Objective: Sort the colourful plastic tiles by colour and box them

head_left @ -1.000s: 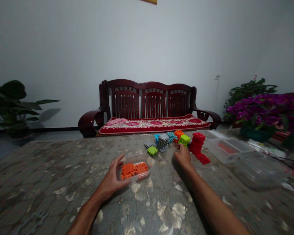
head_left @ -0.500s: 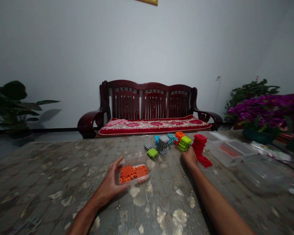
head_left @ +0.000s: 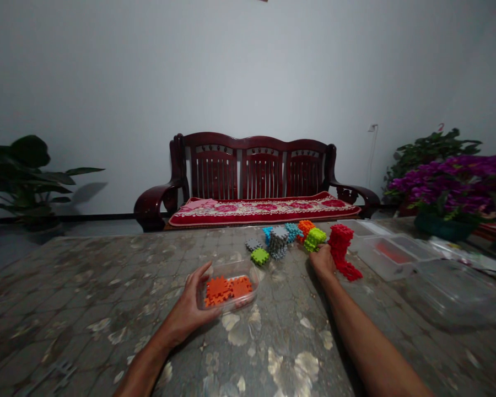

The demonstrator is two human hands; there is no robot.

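Note:
My left hand [head_left: 192, 303] is wrapped round the left end of a clear plastic box [head_left: 254, 291], thumb at the near side and fingers at the far side. Inside the box lie orange interlocking tiles [head_left: 221, 289] with notched edges. Farther off, my right hand [head_left: 324, 262] is closed at the lower right of a stack of lime green interlocking tiles [head_left: 314, 240]; its fingertips are hidden. Just right of that hand stands a tall red tile stack [head_left: 339, 241], with more red tiles at its foot. Left of the green stack are grey tiles [head_left: 278, 240] and a loose lime green tile [head_left: 260, 256].
Blue tiles [head_left: 292, 232] and orange tiles [head_left: 305, 229] stand behind. At right are a clear divided box [head_left: 382, 264] holding something red, another clear container [head_left: 454, 292] and purple flowers in a pot [head_left: 440, 229]. Beyond the table [head_left: 119, 286] is a wooden bench [head_left: 262, 165].
The whole view has shifted slightly. Both hands keep their places, the left on the box and the right at the lime green stack.

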